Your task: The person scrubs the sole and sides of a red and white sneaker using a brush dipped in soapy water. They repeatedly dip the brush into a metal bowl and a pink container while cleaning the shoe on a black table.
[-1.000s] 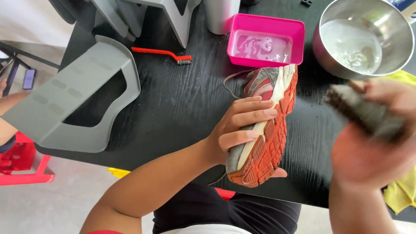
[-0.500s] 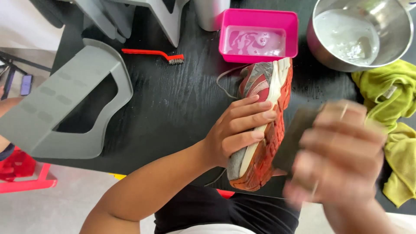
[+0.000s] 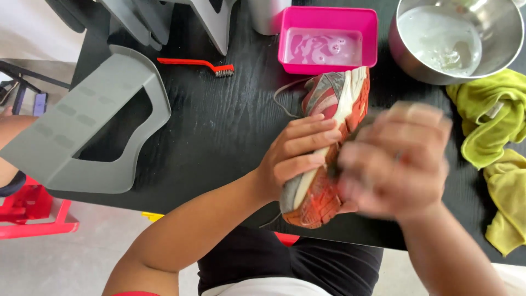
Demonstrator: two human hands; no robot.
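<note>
Left hand [image 3: 298, 156] clamps the shoe [image 3: 329, 148], sole turned rightward, long axis running away from the body; blurred right hand [image 3: 394, 159] presses against the sole, grip unclear.

A small dark phone-like screen [image 3: 38, 103] lies at the far left, beyond the table edge.

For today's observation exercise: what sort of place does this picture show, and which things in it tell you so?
Probably a shoe-cleaning workstation, perhaps in a workshop. A worn red and grey sneaker is held on edge over a black table, with a pink tub of soapy water, a steel bowl and a small red-handled brush close by.
</note>
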